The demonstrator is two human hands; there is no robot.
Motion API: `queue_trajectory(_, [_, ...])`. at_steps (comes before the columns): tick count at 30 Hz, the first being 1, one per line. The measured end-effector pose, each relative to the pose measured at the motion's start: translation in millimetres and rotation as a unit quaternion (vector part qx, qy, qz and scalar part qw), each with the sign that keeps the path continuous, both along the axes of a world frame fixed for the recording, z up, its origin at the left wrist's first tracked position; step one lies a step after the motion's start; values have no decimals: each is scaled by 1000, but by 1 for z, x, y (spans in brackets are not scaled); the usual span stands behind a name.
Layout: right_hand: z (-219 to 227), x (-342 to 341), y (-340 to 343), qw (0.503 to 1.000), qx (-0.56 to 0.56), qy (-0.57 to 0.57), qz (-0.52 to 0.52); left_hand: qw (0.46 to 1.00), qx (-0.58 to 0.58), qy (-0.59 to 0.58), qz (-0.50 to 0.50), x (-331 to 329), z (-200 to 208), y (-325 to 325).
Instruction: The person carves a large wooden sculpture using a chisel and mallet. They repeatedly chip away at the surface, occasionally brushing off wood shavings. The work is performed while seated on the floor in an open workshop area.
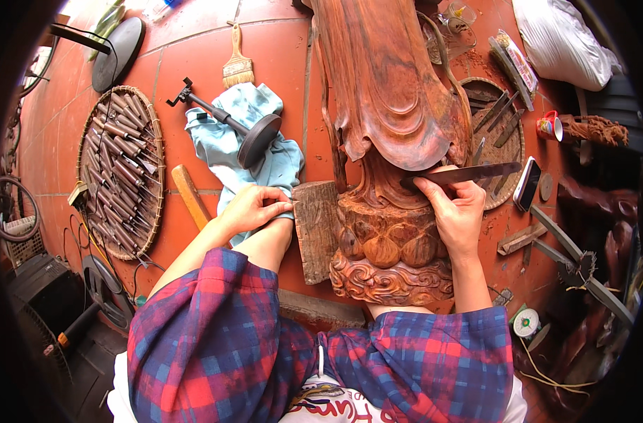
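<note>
Pinched in the right hand point(457, 211), a flat steel chisel point(469, 173) lies against the heavy, rigid wooden carving point(392, 141); stiff, sharp-edged, best gripped mid-blade. Left hand point(249, 209) rests loosely curled on a blue cloth point(223, 141).

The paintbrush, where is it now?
In the head view, the paintbrush lies on the red tile floor, upper left, just above the blue cloth, left of the carved statue.
</note>
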State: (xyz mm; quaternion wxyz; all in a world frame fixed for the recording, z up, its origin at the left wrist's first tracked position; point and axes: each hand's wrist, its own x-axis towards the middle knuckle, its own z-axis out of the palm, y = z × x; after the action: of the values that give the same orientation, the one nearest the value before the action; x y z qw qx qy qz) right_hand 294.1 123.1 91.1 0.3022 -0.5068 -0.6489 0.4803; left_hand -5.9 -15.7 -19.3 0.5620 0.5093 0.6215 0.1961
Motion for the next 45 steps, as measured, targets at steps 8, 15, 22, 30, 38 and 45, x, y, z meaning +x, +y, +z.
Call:
queue_trajectory(8, [-3, -2, 2, 997, 81, -20, -2, 999, 22, 32, -7, 1, 0, 2])
queue_trajectory(15, [4, -1, 5, 999, -20, 14, 27, 998, 59, 36, 1, 2, -1, -1])
queue_trajectory(22, [8, -3, -1, 999, -3, 32, 12, 998, 38, 54, -21, 1, 2, 1])
queue_trajectory(30, [4, -2, 3, 999, 27, -20, 35, 997, 63, 40, -33, -1, 2, 1])
queue_trajectory(38, [2, -3, -5, 997, 72, 3, -11, 997, 53, 34, -44, 2, -10, -6])
queue_trajectory(45, [-10, 4, -1, 989, 124, -77, 4, 999, -1, 24, -27, -4, -9, -10])
